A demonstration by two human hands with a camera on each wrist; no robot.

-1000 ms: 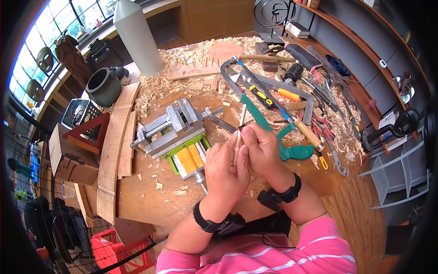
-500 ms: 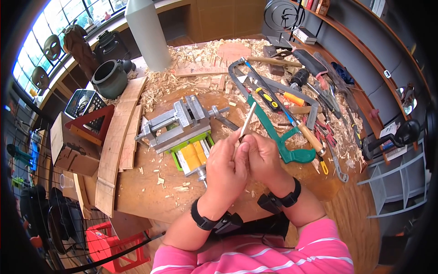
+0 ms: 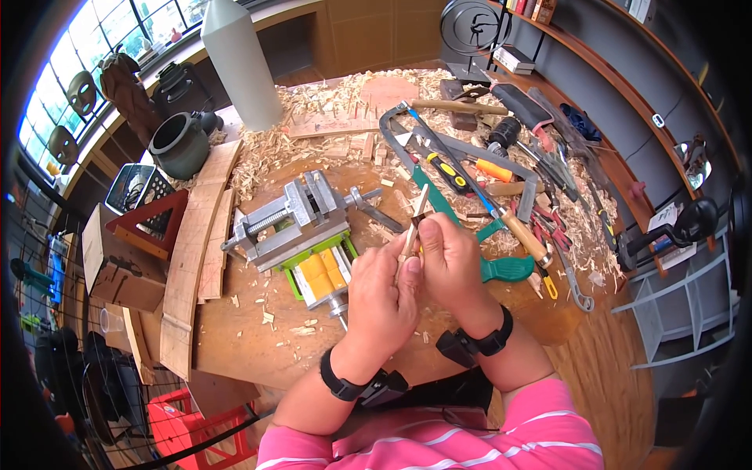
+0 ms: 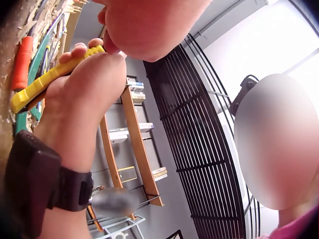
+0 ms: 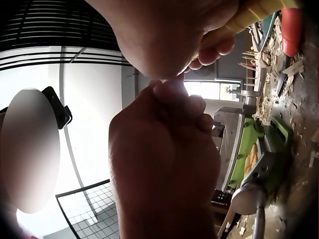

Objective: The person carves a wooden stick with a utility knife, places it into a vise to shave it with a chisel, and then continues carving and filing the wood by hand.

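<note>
In the head view my left hand (image 3: 382, 288) holds a thin pale wooden stick (image 3: 424, 200) that points up and away from the body. My right hand (image 3: 453, 257) grips a knife by its yellow handle (image 4: 56, 75), close beside the left hand. The knife's dark blade (image 3: 421, 218) lies across the stick, just beyond the left fingertips. In the right wrist view the yellow handle sticks out past the curled right fingers (image 5: 226, 46). Both hands meet over the near part of the wooden table (image 3: 258, 345).
A metal vise (image 3: 294, 215) on a green base stands left of the hands. On the right lie a green-handled hacksaw (image 3: 507, 269), a wooden-handled tool (image 3: 526, 239) and several other tools. Wood shavings (image 3: 313, 98) cover the back. Long boards (image 3: 196, 258) lie along the left edge.
Since half a second ago the right hand and blade have shifted up along the stick, away from the body, baring more stick by the left thumb. The head view has shifted slightly.
</note>
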